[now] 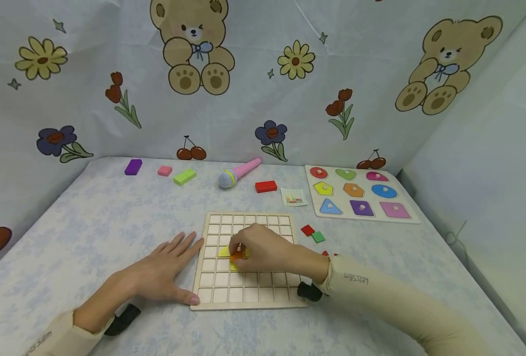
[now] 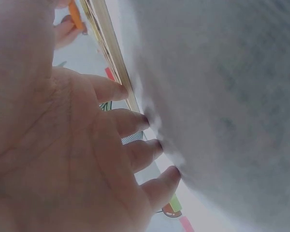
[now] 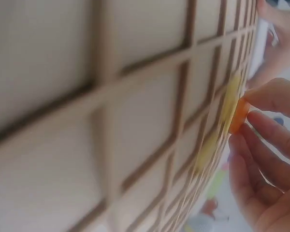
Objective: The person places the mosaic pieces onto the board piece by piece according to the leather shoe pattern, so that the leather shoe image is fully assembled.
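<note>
A square wooden grid board (image 1: 220, 280) lies flat on the table, divided into many small cells. Over its middle-left cells my right hand (image 1: 263, 247) pinches a small orange tile (image 3: 239, 115) between thumb and fingers. Yellow tiles (image 1: 224, 251) sit in cells around the orange one, partly hidden by that hand. Spread flat on the table, my left hand (image 1: 167, 272) touches the board's left edge with thumb and fingertips. In the left wrist view the left fingers (image 2: 130, 121) lie straight along the wooden rim.
Red (image 1: 308, 230) and green (image 1: 318, 237) tiles lie right of the board. Behind it are a pink toy microphone (image 1: 240, 172), a red block (image 1: 265, 186), a small pattern card (image 1: 294, 197), green (image 1: 184, 176), pink (image 1: 165, 170) and purple (image 1: 133, 167) blocks, and a shape puzzle (image 1: 362, 195).
</note>
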Demonstrator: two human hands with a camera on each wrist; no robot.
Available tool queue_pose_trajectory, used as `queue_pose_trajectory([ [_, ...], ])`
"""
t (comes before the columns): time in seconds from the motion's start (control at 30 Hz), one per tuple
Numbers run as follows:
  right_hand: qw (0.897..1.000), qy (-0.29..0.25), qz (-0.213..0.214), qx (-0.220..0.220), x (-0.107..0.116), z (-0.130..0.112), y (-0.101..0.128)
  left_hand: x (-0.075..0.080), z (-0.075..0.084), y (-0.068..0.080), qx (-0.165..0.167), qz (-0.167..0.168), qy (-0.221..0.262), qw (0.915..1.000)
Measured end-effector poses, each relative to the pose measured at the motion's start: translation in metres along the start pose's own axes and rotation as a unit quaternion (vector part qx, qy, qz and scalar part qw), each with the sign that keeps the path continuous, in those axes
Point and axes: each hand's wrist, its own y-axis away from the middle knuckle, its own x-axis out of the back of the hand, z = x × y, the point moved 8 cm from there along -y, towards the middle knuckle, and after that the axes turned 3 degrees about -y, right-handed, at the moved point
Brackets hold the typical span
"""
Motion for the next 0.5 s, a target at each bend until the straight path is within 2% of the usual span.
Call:
queue_pose_trajectory([
  [0.23, 0.999, 0.029, -0.039, 0.015, -0.018, -0.023, -0.018, 0.001, 0.002, 0.003, -0.012, 0.009, -0.001, 0.9999],
  [0.37, 0.997, 0.061, -0.037, 0.016, -0.019, -0.027, -0.019, 0.002, 0.003, 0.004, -0.013, 0.01, -0.003, 0.9999],
  [0.5, 0.995, 0.091, -0.027, 0.034, -0.018, -0.032, -0.013, 0.002, 0.003, 0.003, -0.013, 0.008, -0.006, 0.9999],
])
